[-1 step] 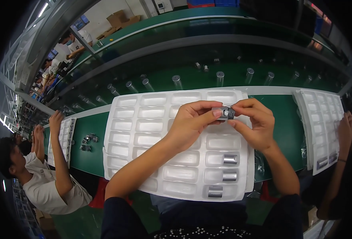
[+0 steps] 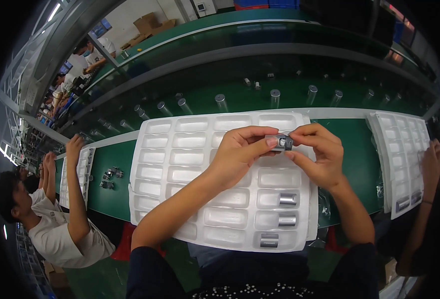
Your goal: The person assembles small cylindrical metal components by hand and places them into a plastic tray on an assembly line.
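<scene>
I see both hands meet above the white tray point(image 2: 180, 174) on the green tabletop point(image 2: 115, 194), left hand point(image 2: 240, 154) and right hand point(image 2: 317, 154) pinching a small grey metal part point(image 2: 281, 142) between their fingers, three similar parts point(image 2: 287, 200) already seated in pockets below.

The tray point(image 2: 180, 174) was thin white moulded plastic, faintly glossy. The part point(image 2: 281, 142) and the cylinders point(image 2: 287, 200) near the right looked like brushed grey metal. The belt point(image 2: 115, 194) was smooth matt green.

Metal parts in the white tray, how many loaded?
3, in the tray's right column near its front edge: one, one below it, one at the bottom. Hands may hide others.
</scene>
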A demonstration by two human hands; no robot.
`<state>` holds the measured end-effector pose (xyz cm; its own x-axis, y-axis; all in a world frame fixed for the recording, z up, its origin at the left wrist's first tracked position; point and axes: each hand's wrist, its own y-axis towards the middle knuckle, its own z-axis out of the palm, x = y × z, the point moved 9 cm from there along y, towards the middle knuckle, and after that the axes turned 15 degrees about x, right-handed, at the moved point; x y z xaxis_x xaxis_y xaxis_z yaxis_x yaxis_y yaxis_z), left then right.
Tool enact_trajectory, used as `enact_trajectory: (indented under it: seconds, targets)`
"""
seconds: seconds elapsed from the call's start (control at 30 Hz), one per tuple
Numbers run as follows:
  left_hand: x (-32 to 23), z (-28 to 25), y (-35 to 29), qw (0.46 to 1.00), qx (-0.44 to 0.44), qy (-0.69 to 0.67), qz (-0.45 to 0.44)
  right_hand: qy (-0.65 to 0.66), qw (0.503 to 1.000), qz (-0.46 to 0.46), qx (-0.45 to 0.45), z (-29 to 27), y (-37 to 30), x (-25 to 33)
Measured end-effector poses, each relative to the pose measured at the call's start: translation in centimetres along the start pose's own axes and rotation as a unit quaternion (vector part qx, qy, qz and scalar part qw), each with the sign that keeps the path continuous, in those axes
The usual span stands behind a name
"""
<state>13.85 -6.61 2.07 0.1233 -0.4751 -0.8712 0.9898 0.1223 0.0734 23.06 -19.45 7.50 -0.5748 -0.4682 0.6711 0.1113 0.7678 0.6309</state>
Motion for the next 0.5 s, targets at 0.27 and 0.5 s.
enact_trajectory:
  seconds: [0.27,0.5]
  targets:
    - [-0.3,-0.1,0.2,0.996,0.042,0.085,0.001,0.011,0.999,0.025,0.043,0.5,0.3,0.3]
    - [0.5,2.5,0.8,0.998,0.062,0.02,0.018,-0.198,0.979,-0.046,-0.025,1.8,0.2,3.2]
